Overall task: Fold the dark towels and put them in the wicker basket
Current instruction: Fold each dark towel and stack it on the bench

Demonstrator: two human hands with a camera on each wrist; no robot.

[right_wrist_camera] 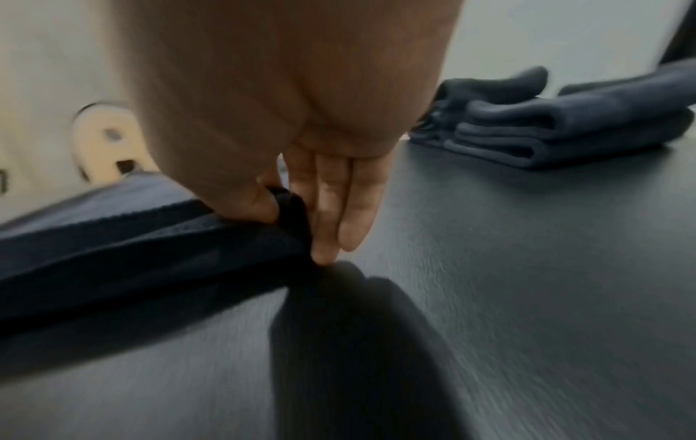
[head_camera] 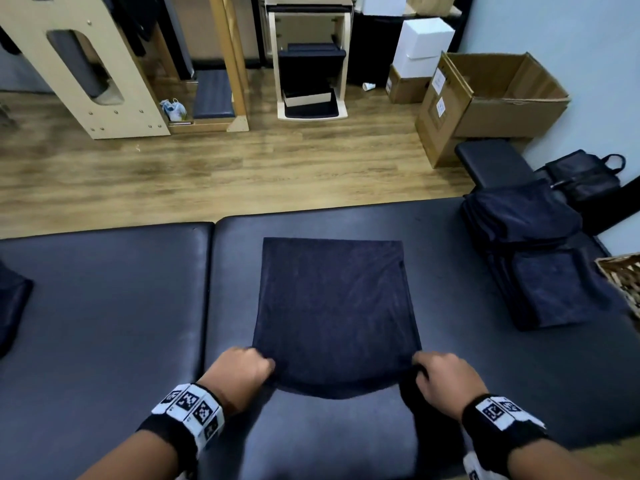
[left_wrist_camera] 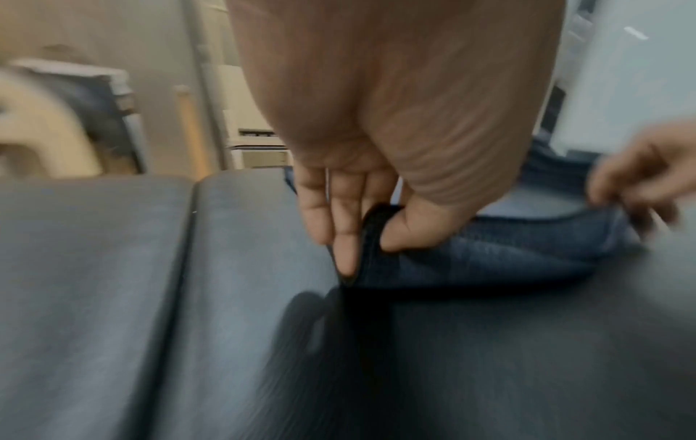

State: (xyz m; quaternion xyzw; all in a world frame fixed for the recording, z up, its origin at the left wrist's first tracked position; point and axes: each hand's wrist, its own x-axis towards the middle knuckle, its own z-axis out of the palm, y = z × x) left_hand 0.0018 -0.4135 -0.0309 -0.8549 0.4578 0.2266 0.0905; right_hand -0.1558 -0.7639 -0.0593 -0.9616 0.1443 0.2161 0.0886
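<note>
A dark towel [head_camera: 334,306] lies spread on the padded table [head_camera: 104,306], its near edge lifted slightly off the surface. My left hand [head_camera: 242,370] pinches the near left corner, thumb against fingers [left_wrist_camera: 348,238] with the cloth [left_wrist_camera: 489,256] between them. My right hand [head_camera: 438,374] pinches the near right corner; in the right wrist view the fabric [right_wrist_camera: 132,256] is caught between thumb and fingers [right_wrist_camera: 331,226]. A stack of folded dark towels [head_camera: 550,289] sits at the table's right end. The wicker basket [head_camera: 623,278] shows only its corner at the right edge.
A crumpled dark cloth [head_camera: 12,306] lies at the table's far left. Beyond the table are wooden floor, an open cardboard box [head_camera: 502,95], white boxes [head_camera: 422,43], wooden frames [head_camera: 86,71], a black bench [head_camera: 491,161] and a black bag [head_camera: 585,174].
</note>
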